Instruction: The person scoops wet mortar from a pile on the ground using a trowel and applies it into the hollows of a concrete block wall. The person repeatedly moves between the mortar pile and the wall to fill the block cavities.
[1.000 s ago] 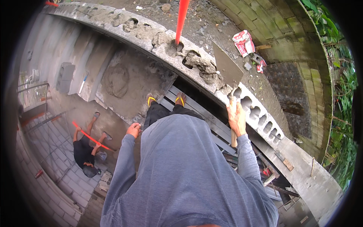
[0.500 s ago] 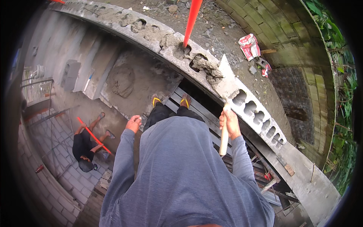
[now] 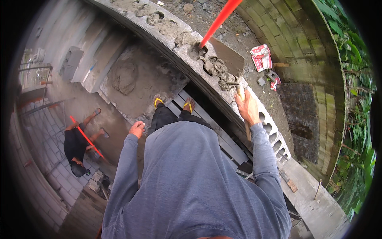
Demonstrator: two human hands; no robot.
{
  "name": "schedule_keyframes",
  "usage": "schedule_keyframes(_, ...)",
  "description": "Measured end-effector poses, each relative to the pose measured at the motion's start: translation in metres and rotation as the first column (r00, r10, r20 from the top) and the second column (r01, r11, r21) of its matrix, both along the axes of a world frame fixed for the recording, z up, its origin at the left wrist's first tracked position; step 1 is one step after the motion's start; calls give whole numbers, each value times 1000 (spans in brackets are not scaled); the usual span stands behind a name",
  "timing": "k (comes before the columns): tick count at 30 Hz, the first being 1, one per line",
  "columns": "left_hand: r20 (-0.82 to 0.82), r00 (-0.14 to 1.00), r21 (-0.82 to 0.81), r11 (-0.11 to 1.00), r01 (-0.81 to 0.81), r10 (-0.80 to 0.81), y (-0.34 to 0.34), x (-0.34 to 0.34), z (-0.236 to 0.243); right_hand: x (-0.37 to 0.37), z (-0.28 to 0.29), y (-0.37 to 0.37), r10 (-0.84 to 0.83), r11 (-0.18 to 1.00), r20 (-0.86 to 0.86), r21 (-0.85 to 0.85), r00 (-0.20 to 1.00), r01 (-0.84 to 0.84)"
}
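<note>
My right hand is closed round the wooden handle of a trowel. Its flat blade is tilted up beside the top of a hollow-block wall. Wet grey mortar lies over and in the block holes just left of the blade, while holes nearer my right forearm stay uncovered. An orange-red pole rises from a mortar-filled hole. My left hand hangs to the left of my body, fingers curled together; a small pale spot shows at the fingertips, too small to name.
A mortar heap lies on a slab ahead of my feet, which stand in yellow-strapped sandals. Another person sits below at left with an orange-red pole. Beyond the wall lie rubble and a torn red-white bag. A dark gap runs beside the planks.
My right hand has moved up and away along the wall, and the trowel blade has turned from lying on the block tops to tilted up beyond them. My left hand stays curled.
</note>
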State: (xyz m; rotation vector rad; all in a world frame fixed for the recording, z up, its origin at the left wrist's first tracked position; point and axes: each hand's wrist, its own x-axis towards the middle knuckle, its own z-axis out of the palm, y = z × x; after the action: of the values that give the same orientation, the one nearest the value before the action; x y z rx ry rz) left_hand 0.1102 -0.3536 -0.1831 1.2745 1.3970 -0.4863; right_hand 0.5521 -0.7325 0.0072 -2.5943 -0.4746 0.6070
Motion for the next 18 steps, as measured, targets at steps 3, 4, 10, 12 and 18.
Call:
schedule_keyframes(3,21,999,3,999,-43,42,-11,-6,3,-17,-34,-35,-63,989,36,133,997,58)
schedule_keyframes(4,17,999,12,999,-39,39,-13,-9,3,-23,-28,-35,-132,968,-88,202,987,147)
schedule_keyframes(10,4,999,-5,999,41,-41,-12,-25,-7,-28,-1,-18,-214,904,-490,230,845,362)
schedule_keyframes(12,-14,992,-9,992,123,-123,-7,-22,-7,-1,0,-3,-70,979,-376,153,924,136)
schedule_keyframes(18,27,999,49,998,41,-42,20,6,15,-10,-13,-23,-93,993,-6,72,996,93)
